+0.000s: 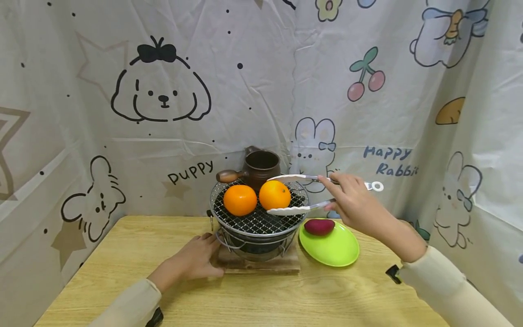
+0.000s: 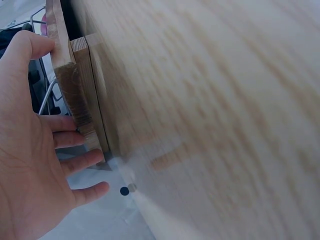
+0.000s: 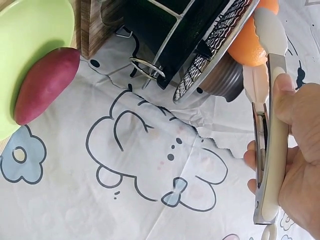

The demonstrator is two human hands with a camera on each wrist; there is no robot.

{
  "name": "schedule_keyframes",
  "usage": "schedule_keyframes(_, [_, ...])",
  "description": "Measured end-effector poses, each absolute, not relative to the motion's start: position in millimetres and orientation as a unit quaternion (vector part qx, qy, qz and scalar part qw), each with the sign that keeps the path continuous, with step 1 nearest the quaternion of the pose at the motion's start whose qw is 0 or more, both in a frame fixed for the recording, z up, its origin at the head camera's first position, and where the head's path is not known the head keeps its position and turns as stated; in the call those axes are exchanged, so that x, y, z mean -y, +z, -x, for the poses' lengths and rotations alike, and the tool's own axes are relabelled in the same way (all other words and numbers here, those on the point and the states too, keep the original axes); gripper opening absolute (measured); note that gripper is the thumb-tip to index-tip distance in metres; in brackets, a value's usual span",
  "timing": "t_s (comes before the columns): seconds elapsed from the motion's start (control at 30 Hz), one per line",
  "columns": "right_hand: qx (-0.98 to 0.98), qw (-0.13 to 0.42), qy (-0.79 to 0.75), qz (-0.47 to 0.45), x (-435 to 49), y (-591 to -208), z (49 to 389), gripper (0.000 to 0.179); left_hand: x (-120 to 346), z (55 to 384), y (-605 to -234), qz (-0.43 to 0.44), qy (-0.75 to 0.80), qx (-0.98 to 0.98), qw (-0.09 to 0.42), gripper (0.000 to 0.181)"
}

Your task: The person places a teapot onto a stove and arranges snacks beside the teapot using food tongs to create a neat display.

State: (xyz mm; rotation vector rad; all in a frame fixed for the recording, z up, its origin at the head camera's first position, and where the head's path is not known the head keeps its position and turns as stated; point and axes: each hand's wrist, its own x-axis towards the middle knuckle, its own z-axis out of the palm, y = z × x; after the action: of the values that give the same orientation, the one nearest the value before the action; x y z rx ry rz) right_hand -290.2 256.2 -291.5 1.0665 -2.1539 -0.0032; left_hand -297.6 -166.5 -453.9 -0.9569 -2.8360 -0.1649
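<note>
My right hand (image 1: 354,200) holds a pair of white-tipped tongs (image 3: 277,145) with its arms spread. Their tips lie on either side of an orange (image 1: 278,196) on the wire grill rack (image 1: 261,226); contact cannot be told. A second round orange fruit (image 1: 240,200) sits to its left. Behind them stands a brown clay pot (image 1: 264,166) with a side handle. Below the rack, a dark grill stove stands on a wooden board (image 1: 265,267). My left hand (image 1: 198,256) touches the board's left side, its fingers (image 2: 82,162) fairly straight and spread.
To the right of the stove, a green plate (image 1: 333,252) carries a dark red sweet potato (image 1: 319,227). A wire loop handle (image 1: 226,240) juts from the stove's left. A printed curtain (image 1: 245,100) hangs close behind the wooden table (image 1: 253,302).
</note>
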Motion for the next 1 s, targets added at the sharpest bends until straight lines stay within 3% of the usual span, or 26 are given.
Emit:
schedule_keyframes(0.33, [0.847, 0.345, -0.014, -0.405, -254.1, -292.5, 291.6, 0.072, 167.7, 299.7, -456.5, 0.312, -0.063, 0.947, 0.051, 0.100])
schedule_keyframes(0.7, [0.853, 0.336, -0.015, -0.400, -252.0, -290.7, 291.0, 0.073, 167.6, 299.7, -455.3, 0.322, -0.051, 0.942, 0.075, 0.097])
schedule_keyframes(1.0, [0.866, 0.315, -0.013, -0.387, -250.6, -290.9, 291.3, 0.064, 167.4, 298.9, -454.2, 0.319, -0.056, 0.944, 0.066, 0.098])
